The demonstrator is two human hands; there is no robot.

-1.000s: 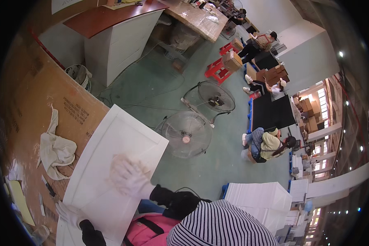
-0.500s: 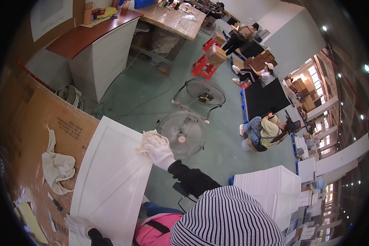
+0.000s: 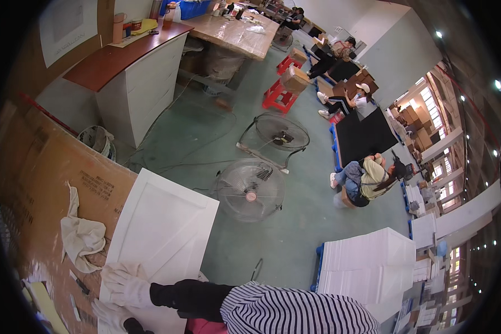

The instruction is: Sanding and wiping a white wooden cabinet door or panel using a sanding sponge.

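A white panel (image 3: pixel 167 222) with raised edge strips and a diagonal bar lies on the cardboard-covered table, its right end overhanging the floor. My right hand (image 3: pixel 125 285), in a white glove, presses a pale cloth (image 3: pixel 134 270) on the panel near its left edge. The glove hides part of the cloth. Just below it, my left hand (image 3: pixel 110 315), also gloved, lies with fingers stretched out along the panel's left edge near the lower rim of the picture. Both forearms wear black sleeves.
Left of the panel, a crumpled cream rag (image 3: pixel 83 236) and a dark-handled knife (image 3: pixel 79 283) lie on the cardboard (image 3: pixel 50 183). Two floor fans (image 3: pixel 250 192) stand beyond. White panels are stacked (image 3: pixel 367 267) at right. A person (image 3: pixel 367 178) bends beside a black-topped pallet (image 3: pixel 364 139).
My right hand has moved with the cloth from the panel's far right corner back to its near left edge, beside my left hand. The view has shifted slightly.
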